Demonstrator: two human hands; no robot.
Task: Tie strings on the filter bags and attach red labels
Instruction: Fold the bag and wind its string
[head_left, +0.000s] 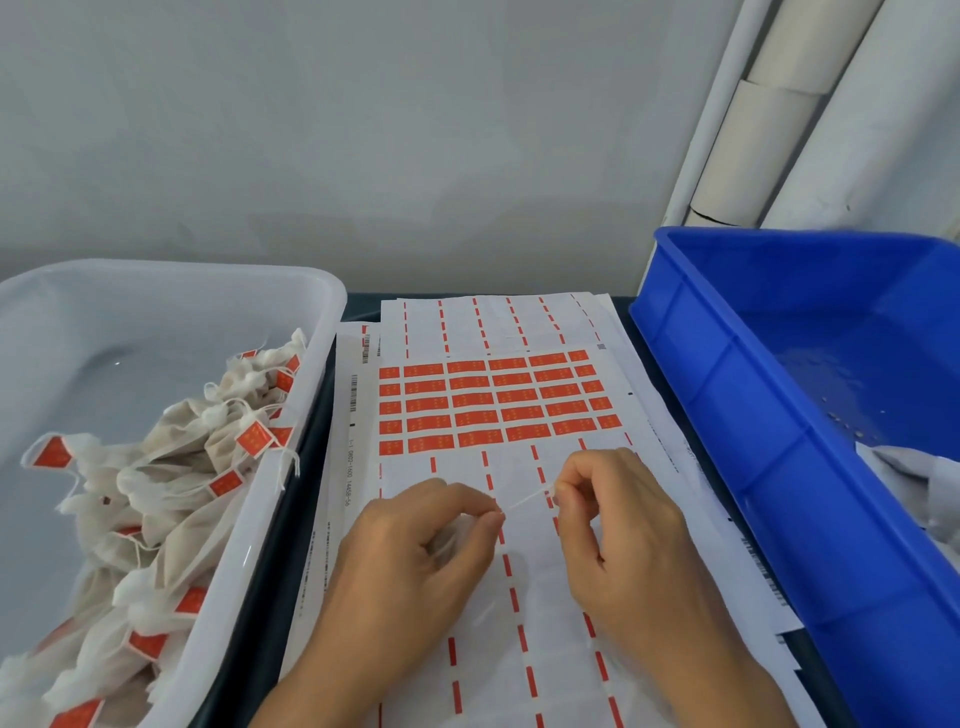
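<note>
A thin white string (527, 500) runs taut between both hands above the label sheet (498, 405). The left hand (415, 561) pinches one end with fingers curled, and something pale, perhaps a filter bag, sits blurred under its palm. The right hand (618, 525) pinches the other end. Left of the sheet, a white tub (291, 291) holds tied, labelled filter bags (171, 483); a blue bin (737, 395) stands to the right.
</note>
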